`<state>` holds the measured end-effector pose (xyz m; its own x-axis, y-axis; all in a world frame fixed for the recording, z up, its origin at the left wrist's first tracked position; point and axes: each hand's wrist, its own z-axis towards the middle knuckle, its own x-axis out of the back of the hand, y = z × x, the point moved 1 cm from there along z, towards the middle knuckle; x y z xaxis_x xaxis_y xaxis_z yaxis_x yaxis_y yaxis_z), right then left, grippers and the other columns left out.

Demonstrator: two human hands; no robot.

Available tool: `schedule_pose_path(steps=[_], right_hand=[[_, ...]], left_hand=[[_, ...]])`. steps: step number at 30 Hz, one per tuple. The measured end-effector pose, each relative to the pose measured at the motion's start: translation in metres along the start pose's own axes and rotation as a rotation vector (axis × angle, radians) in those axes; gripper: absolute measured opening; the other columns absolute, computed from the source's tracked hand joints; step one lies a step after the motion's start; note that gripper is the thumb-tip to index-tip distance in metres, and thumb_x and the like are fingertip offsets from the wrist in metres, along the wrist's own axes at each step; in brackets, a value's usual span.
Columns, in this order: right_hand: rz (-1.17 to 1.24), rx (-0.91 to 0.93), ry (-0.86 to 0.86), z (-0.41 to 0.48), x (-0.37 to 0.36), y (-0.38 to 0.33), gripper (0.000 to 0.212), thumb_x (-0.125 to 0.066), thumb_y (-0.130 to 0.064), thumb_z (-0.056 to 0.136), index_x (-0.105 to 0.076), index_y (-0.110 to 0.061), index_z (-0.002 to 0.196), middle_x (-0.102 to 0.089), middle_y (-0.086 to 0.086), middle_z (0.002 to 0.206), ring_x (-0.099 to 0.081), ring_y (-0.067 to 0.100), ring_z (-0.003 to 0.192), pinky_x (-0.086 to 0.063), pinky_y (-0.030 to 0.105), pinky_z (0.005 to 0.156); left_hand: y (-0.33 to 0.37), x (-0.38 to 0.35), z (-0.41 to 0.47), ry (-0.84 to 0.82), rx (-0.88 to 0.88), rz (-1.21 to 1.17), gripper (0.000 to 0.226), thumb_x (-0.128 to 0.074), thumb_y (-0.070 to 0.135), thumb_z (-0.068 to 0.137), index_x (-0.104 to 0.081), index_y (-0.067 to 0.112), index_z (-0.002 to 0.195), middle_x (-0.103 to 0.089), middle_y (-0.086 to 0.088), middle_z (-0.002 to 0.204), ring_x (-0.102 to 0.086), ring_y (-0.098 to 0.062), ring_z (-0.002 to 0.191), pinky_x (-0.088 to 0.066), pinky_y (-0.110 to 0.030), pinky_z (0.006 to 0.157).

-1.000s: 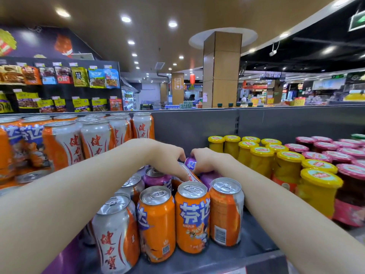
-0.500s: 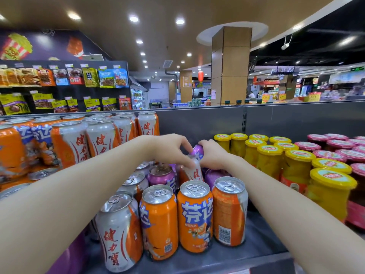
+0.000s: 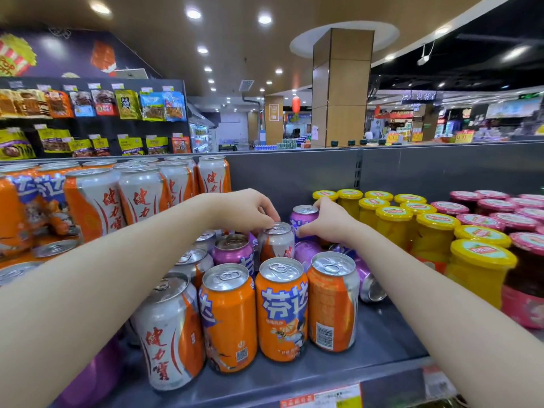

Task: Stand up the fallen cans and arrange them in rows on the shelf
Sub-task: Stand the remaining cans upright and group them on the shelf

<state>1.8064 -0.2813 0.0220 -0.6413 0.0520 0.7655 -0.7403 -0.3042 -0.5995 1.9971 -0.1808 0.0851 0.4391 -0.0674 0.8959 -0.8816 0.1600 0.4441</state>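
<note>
head view: left hand (image 3: 244,210) grip pinches silver can (image 3: 276,241) rim; right hand (image 3: 326,220) clasps purple can (image 3: 303,216).

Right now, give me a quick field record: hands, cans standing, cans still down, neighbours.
left hand: fingertips on the top rim of a white-orange can, upright
right hand: against a purple can, upright, behind the white-orange one
front row: four cans upright; three orange, one white tilted slightly
still down: purple can on its side, under the right forearm, end facing front
right neighbours: yellow-lid jars, pink-lid jars
shelf: bare patch at front right
</note>
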Motion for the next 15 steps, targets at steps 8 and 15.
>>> schedule_pose_path(steps=[8,15], right_hand=[[-0.123,0.019,-0.077,-0.001,0.012,-0.009,0.070,-0.089,-0.043,0.069,-0.054,-0.013,0.123,-0.067,0.005,0.116,-0.064,0.022,0.098,-0.055,0.034,0.076],[-0.050,0.201,0.121,-0.018,0.033,-0.041,0.057,-0.074,-0.030,0.086,-0.053,-0.019,0.137,-0.064,0.001,0.127,-0.062,0.021,0.112,-0.048,0.028,0.079]], left_hand=[[-0.003,0.014,0.008,0.017,0.073,0.047,0.024,-0.059,0.022,0.097,-0.067,0.018,0.120,-0.073,-0.004,0.104,-0.075,-0.018,0.092,-0.064,-0.038,0.079],[-0.001,0.011,0.035,0.024,0.166,0.106,0.027,-0.061,0.025,0.097,-0.067,0.013,0.120,-0.072,-0.009,0.105,-0.077,-0.024,0.086,-0.064,-0.032,0.070]])
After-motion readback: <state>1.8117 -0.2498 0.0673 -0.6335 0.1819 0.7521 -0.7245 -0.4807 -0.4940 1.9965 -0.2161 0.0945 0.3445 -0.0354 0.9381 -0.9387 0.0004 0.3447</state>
